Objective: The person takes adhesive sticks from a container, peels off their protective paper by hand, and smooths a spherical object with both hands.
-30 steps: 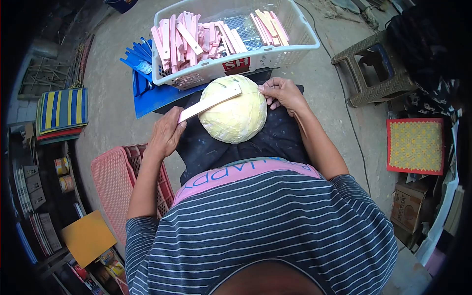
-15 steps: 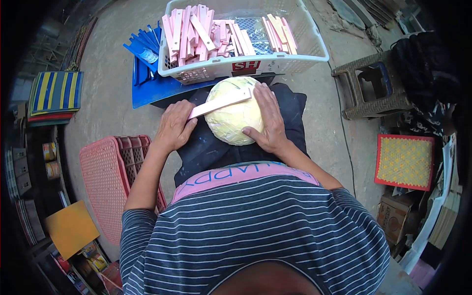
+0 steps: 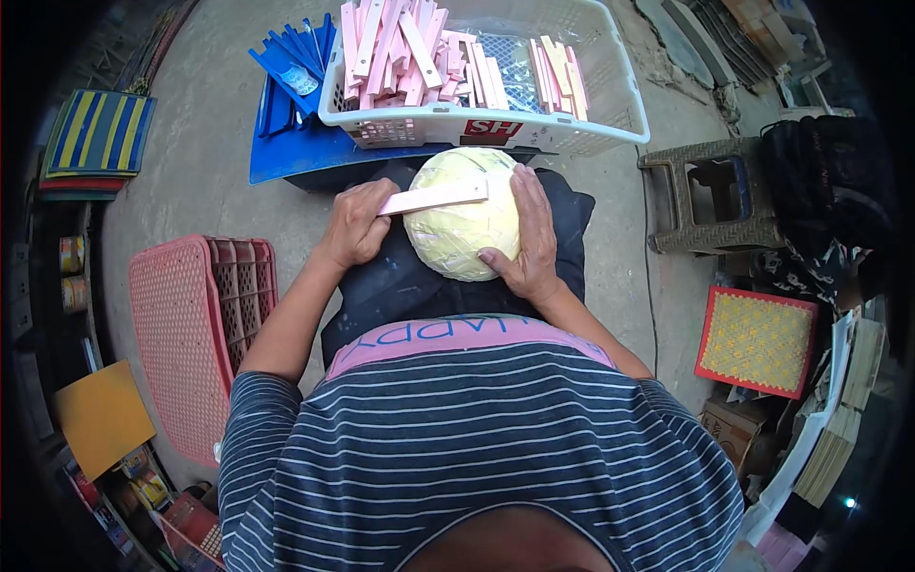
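A pale yellow, tape-wrapped ball (image 3: pixel 457 243) rests on my dark-clothed lap. Across its upper face lies a flat pale pink strip (image 3: pixel 434 197) with a small hole near its right end. My left hand (image 3: pixel 357 224) is closed around the strip's left end, beside the ball. My right hand (image 3: pixel 536 238) grips the ball's right side, thumb low on the front and fingers along the far edge. The ball's underside is hidden.
Ahead stands a white plastic basket (image 3: pixel 419 116) full of pink strips, with blue pieces (image 3: pixel 294 76) on a blue board beside it. A red crate (image 3: pixel 181 334) is at the left. A woven-look stool (image 3: pixel 705 234) and yellow-topped red seat (image 3: pixel 758 341) stand right.
The strip's right end has come lower and the strip lies flatter across the ball. My left hand has moved slightly right and up. The whole view has shifted a little.
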Action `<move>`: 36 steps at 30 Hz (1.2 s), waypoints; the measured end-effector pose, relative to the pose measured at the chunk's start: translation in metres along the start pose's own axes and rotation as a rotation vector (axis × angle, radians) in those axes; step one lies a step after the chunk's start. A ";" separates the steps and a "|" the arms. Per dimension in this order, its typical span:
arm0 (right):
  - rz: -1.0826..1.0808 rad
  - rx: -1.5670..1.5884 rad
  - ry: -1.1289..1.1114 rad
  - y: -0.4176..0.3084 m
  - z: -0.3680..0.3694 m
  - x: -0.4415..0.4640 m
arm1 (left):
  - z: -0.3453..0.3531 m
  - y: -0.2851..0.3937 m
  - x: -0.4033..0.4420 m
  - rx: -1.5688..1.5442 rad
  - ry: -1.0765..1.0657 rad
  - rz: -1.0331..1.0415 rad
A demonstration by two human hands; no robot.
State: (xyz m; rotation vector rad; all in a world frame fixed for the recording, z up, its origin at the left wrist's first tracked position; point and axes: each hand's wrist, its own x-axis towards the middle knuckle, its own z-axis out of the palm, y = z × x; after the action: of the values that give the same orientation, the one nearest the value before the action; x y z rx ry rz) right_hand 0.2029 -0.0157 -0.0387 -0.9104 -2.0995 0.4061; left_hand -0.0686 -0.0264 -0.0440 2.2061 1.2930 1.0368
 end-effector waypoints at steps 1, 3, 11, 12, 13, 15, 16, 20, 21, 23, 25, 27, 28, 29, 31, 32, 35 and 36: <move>0.000 -0.002 -0.002 0.001 0.000 0.000 | 0.000 -0.004 -0.003 -0.005 0.008 0.003; -0.001 -0.004 -0.006 0.001 0.000 0.001 | 0.001 -0.011 -0.010 -0.014 0.023 0.008; -0.090 -0.063 -0.038 -0.016 -0.013 0.018 | 0.005 -0.018 -0.015 -0.013 0.074 0.001; -0.122 -0.027 -0.035 -0.022 -0.014 0.021 | 0.006 -0.019 -0.016 -0.020 0.069 0.005; -0.096 0.060 -0.057 -0.028 -0.014 0.028 | 0.006 -0.020 -0.018 -0.022 0.074 0.004; -0.116 0.027 -0.087 -0.024 -0.007 0.028 | 0.007 -0.022 -0.018 -0.025 0.088 0.010; -0.128 0.010 -0.103 -0.023 -0.005 0.029 | 0.006 -0.024 -0.019 -0.019 0.090 0.013; -0.163 -0.077 -0.104 -0.024 -0.003 0.030 | 0.005 -0.030 -0.026 -0.024 0.088 -0.011; -0.164 -0.090 -0.112 -0.025 -0.003 0.031 | 0.005 -0.031 -0.028 -0.032 0.084 -0.021; -0.166 -0.115 -0.128 -0.028 -0.003 0.034 | 0.006 -0.036 -0.031 -0.032 0.091 -0.022; -0.161 -0.132 -0.149 -0.027 -0.003 0.033 | 0.008 -0.040 -0.034 -0.032 0.109 -0.017; -0.159 -0.147 -0.165 -0.028 -0.003 0.034 | 0.009 -0.043 -0.035 -0.029 0.141 -0.005; -0.157 -0.153 -0.171 -0.028 -0.003 0.035 | 0.009 -0.045 -0.036 -0.030 0.148 -0.003; -0.155 -0.160 -0.178 -0.029 -0.003 0.036 | 0.010 -0.046 -0.037 -0.031 0.153 -0.002; -0.162 -0.195 -0.202 -0.031 -0.004 0.038 | 0.010 -0.051 -0.039 -0.034 0.158 -0.010; -0.166 -0.212 -0.214 -0.031 -0.005 0.039 | 0.010 -0.054 -0.041 -0.037 0.158 -0.020; -0.157 -0.216 -0.236 -0.032 -0.005 0.042 | 0.010 -0.060 -0.049 -0.030 0.162 -0.037; -0.156 -0.228 -0.244 -0.033 -0.005 0.043 | 0.009 -0.061 -0.051 -0.026 0.164 -0.043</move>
State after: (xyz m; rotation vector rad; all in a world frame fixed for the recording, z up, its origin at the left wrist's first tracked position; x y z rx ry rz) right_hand 0.1734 -0.0077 0.0061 -0.8513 -2.4602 0.2074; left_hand -0.1123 -0.0394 -0.1093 2.1022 1.3809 1.2320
